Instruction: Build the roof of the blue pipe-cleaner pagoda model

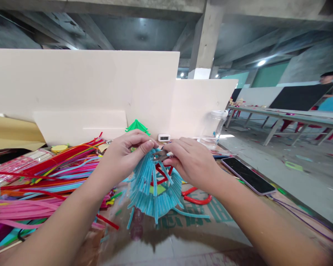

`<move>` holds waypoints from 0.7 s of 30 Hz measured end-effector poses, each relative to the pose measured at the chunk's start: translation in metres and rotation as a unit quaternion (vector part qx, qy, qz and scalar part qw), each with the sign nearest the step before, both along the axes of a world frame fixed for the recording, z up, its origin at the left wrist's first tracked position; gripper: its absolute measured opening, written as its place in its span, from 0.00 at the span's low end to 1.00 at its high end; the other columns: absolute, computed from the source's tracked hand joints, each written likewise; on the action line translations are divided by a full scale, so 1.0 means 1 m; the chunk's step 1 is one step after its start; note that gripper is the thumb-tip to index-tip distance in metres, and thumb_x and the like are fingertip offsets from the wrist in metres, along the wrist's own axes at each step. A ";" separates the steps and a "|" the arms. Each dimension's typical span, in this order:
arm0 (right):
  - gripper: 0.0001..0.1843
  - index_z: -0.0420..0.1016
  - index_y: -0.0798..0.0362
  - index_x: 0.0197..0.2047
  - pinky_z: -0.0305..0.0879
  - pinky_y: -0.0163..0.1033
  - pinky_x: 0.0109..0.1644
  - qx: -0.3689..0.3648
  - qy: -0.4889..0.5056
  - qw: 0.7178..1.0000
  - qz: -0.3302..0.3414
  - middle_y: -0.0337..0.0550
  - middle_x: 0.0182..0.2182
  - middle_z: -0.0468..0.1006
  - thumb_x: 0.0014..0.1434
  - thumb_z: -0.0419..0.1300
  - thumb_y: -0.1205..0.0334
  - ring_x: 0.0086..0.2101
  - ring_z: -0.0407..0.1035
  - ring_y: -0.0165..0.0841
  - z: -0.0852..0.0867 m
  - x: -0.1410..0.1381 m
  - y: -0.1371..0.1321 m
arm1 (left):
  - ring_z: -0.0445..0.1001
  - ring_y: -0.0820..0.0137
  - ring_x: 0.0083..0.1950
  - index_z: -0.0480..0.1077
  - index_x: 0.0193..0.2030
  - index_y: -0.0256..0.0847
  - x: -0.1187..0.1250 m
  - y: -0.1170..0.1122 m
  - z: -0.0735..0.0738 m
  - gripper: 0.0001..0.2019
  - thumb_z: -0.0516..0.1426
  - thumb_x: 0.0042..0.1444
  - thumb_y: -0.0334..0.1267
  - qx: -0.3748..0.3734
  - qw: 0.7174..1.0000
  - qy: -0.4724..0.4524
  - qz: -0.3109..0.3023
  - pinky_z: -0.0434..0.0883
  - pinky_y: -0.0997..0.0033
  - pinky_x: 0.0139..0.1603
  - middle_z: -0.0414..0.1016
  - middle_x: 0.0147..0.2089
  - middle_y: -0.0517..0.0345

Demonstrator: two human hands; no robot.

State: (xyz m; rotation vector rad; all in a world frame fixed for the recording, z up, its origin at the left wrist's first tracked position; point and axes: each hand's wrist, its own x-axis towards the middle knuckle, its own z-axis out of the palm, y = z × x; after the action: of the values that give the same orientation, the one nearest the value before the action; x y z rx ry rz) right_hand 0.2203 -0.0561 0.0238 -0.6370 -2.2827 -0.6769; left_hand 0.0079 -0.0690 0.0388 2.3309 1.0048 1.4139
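Observation:
A cone-like piece made of light blue pipe cleaners (155, 205) stands in front of me, with red strips and a patch of green showing inside it. My left hand (131, 149) is closed, its thumb and fingers pinching the piece near its top. In my closed right hand (192, 159) is a pair of grey metal pliers (161, 156), their jaws against the blue strands at the upper part. My fingers hide most of the pliers' grip. A red loop (197, 195) lies below my right wrist. One blue strand sticks out to the lower right.
Bundles of coloured pipe cleaners (72, 173) cover the left side. Behind my hands are a green tree-like shape (137, 126), a small digital timer (164, 137) and a clear bottle (215, 125). A phone (248, 175) lies right. White boards (100, 85) stand behind; a person (329, 88) is far right.

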 end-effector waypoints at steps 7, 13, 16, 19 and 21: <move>0.16 0.72 0.56 0.41 0.57 0.41 0.38 -0.003 0.004 1.000 -0.004 0.47 0.34 0.77 0.69 0.49 0.54 0.34 0.66 0.37 0.003 0.001 0.000 | 0.73 0.67 0.41 0.77 0.36 0.40 0.000 0.000 0.000 0.13 0.55 0.62 0.44 0.015 0.999 0.011 0.026 0.69 0.67 0.42 0.75 0.38 0.55; 0.18 0.72 0.56 0.39 0.54 0.40 0.34 0.009 -0.009 1.000 -0.010 0.45 0.30 0.75 0.70 0.47 0.53 0.32 0.65 0.36 0.001 -0.001 0.000 | 0.73 0.67 0.43 0.77 0.36 0.41 0.002 -0.001 -0.001 0.13 0.54 0.62 0.45 0.012 1.000 0.016 0.023 0.69 0.68 0.43 0.75 0.39 0.54; 0.18 0.72 0.56 0.38 0.54 0.40 0.34 0.009 -0.013 1.000 -0.010 0.45 0.30 0.75 0.70 0.47 0.53 0.32 0.65 0.35 0.002 0.000 -0.001 | 0.73 0.67 0.43 0.77 0.36 0.41 0.003 -0.002 -0.001 0.13 0.55 0.62 0.45 0.011 1.000 0.016 0.018 0.69 0.68 0.44 0.75 0.39 0.55; 0.18 0.73 0.55 0.38 0.54 0.40 0.35 0.010 -0.019 1.000 -0.013 0.44 0.30 0.75 0.70 0.48 0.54 0.32 0.65 0.35 0.002 0.001 -0.002 | 0.73 0.67 0.44 0.77 0.36 0.41 0.002 -0.002 -0.001 0.13 0.55 0.63 0.44 0.008 1.000 0.020 0.013 0.69 0.68 0.45 0.75 0.39 0.55; 0.18 0.73 0.55 0.37 0.54 0.40 0.35 0.020 -0.021 0.999 -0.015 0.43 0.30 0.75 0.70 0.48 0.54 0.32 0.64 0.35 0.002 0.001 -0.001 | 0.73 0.66 0.44 0.77 0.37 0.41 0.002 -0.002 -0.001 0.13 0.55 0.63 0.44 0.004 1.000 0.024 0.011 0.69 0.68 0.45 0.75 0.40 0.55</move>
State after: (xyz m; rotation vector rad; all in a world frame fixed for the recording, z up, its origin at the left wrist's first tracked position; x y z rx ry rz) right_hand 0.2211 -0.0576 0.0256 -0.6451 -2.2957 -0.7555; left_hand 0.0103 -0.0714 0.0378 2.3770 1.0425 1.3793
